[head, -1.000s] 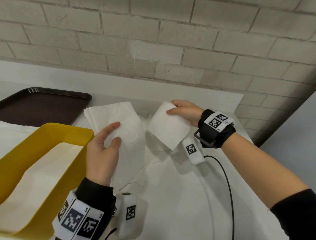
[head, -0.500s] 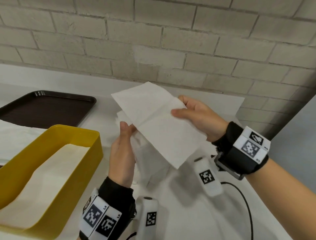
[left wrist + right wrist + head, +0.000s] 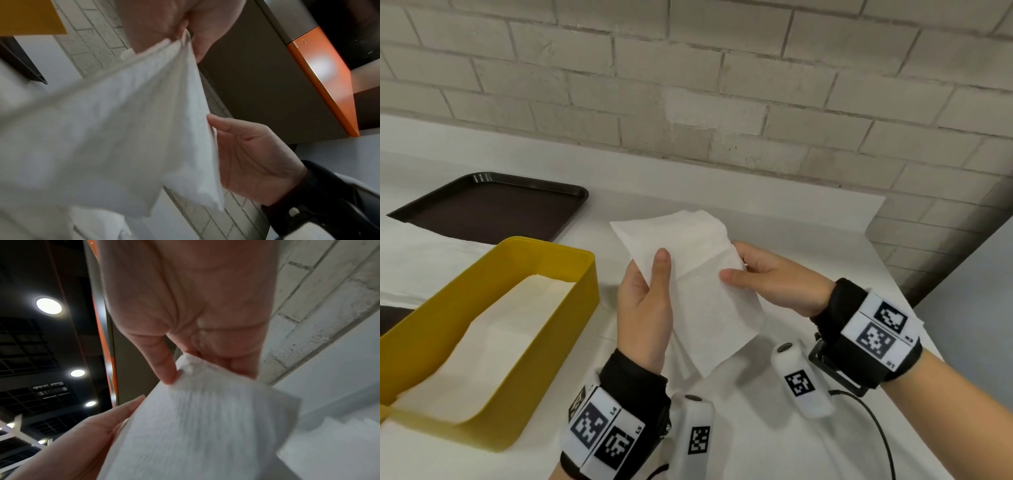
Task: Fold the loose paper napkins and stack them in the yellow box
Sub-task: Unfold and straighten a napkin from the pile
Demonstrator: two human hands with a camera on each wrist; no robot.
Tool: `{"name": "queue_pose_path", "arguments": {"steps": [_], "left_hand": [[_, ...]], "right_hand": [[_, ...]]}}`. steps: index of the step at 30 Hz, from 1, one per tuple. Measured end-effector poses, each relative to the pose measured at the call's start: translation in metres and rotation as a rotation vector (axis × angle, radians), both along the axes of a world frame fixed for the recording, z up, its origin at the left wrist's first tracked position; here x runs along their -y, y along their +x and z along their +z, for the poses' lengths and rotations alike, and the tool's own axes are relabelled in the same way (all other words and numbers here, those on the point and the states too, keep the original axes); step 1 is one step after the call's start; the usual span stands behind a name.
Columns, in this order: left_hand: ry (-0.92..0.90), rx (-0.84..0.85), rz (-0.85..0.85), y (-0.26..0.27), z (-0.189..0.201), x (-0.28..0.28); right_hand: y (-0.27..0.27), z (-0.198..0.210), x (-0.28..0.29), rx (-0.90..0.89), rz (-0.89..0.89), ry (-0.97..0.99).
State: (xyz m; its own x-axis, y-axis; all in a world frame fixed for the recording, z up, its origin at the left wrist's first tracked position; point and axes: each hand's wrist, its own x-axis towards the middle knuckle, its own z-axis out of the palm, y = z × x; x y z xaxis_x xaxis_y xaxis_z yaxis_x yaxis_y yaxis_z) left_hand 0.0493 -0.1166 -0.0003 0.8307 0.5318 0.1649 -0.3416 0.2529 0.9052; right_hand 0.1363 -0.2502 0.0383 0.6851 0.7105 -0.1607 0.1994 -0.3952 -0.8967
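A white paper napkin point(image 3: 698, 291) hangs in the air above the table, held between both hands. My left hand point(image 3: 645, 298) pinches its left edge with the thumb on top. My right hand point(image 3: 767, 277) pinches its right edge, thumb in front and fingers behind. In the left wrist view the napkin point(image 3: 115, 138) droops from my left fingers and my right hand point(image 3: 252, 155) touches its edge. The right wrist view shows the napkin point(image 3: 205, 426) pinched by my right thumb. The yellow box point(image 3: 551, 329) stands at the left with folded napkins point(image 3: 493, 342) inside.
A dark brown tray point(image 3: 493, 205) lies at the back left. White paper point(image 3: 424, 260) lies between the tray and the box. More loose napkins point(image 3: 681, 356) lie on the white table under the held one. A brick wall point(image 3: 722, 85) closes the back.
The napkin has come lower and nearer to me. My left hand has moved from under it to pinch its left edge with the thumb on top. The head view has tilted down.
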Motion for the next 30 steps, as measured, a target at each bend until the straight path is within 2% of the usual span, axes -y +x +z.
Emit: {"name": "queue_pose_path", "arguments": {"steps": [2, 4, 7, 11, 14, 16, 18, 21, 25, 30], "left_hand": [[0.013, -0.005, 0.026, -0.003, -0.001, -0.003], [0.034, 0.008, 0.036, -0.006, -0.002, -0.005], [0.065, 0.041, 0.054, -0.011, -0.005, -0.008], [0.033, 0.032, 0.106, -0.021, -0.002, -0.017], [0.012, -0.024, 0.122, -0.034, -0.003, -0.032], [0.123, -0.092, 0.115, -0.048, -0.007, -0.043], [0.252, -0.144, 0.076, -0.065, -0.013, -0.049], [0.378, -0.22, -0.019, -0.09, -0.024, -0.047], [0.506, -0.361, -0.036, -0.112, -0.04, -0.048], [0.441, -0.469, -0.043, -0.126, -0.052, -0.053]], "right_hand": [[0.0, 0.003, -0.004, 0.094, -0.041, -0.018], [-0.001, 0.006, -0.008, 0.086, -0.056, 0.018], [-0.006, 0.005, -0.017, 0.007, 0.002, 0.057], [-0.012, 0.01, -0.02, 0.102, 0.083, 0.055], [-0.014, 0.022, -0.017, 0.363, 0.22, -0.136], [-0.015, 0.028, -0.016, 0.567, 0.283, -0.313], [-0.021, 0.03, -0.018, 0.679, 0.355, -0.435], [-0.041, 0.03, -0.027, 0.774, 0.446, -0.537], [-0.071, 0.016, -0.04, 0.803, 0.528, -0.648], [-0.095, -0.008, -0.053, 0.757, 0.599, -0.704]]}}
